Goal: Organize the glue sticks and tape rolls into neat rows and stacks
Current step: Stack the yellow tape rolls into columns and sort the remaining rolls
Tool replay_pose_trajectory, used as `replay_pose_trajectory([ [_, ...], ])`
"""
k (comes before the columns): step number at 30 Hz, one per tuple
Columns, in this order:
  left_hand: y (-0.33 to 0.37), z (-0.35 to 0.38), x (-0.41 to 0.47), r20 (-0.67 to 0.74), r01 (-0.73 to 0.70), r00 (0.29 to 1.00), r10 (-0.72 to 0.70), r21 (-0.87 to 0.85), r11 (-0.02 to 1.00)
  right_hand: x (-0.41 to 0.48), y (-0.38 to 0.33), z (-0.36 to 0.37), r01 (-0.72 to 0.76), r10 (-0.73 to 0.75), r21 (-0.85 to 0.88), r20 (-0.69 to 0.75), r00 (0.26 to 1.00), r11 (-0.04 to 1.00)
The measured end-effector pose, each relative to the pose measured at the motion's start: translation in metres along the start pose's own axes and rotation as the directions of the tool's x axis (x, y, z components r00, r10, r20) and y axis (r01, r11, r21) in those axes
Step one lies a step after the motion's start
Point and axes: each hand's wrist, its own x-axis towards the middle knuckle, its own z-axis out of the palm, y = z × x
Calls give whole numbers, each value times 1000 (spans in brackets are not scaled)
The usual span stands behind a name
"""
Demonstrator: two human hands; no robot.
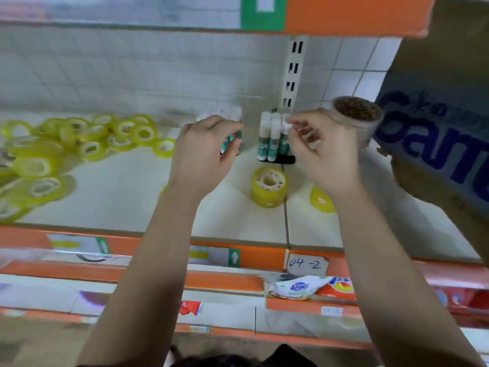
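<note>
On the white shop shelf (127, 197), far back by the tiled wall, my left hand (209, 147) grips a small bunch of white-capped green glue sticks (234, 137), held upright with caps up. My right hand (320, 149) has its fingers curled, fingertips (292, 120) up against the caps of the standing block of white-and-green glue sticks (271, 140), which sits in a black tray (284, 159). Whether that hand pinches a cap or only touches it, I cannot tell through the blur.

The standing block is my landmark. The bunch in my left hand lies just left of it, with a strip of bare shelf between. Both stand with long axes vertical. So I judge the coming move to be a short carry rightward, sticks kept upright, to seat them against the block's left face. The left hand is nearer that face; the right could steady the block from the other side.

In front of the block a wide yellow tape roll (269, 186) lies flat, hole up. To the block's front right a second yellow roll (321, 201) is partly hidden under my right wrist. To its right, behind the right hand, is a clear tape roll with a brown core (357, 115). Well to the left sprawls a loose heap of thin yellow tape rolls (79, 144), unsorted. Far right is a brown cardboard box with blue lettering (436, 144).
</note>
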Motion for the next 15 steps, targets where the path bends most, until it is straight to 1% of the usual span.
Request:
replay_pose_trajectory([
  [9,-110,-72,-63,-22,137,990,-136,92,986,5,-80,123,80,-91,91,123,988,993],
  [15,-179,-119,-104,-8,206,978,-207,147,967,1,-135,204,46,-74,155,180,981,987],
])
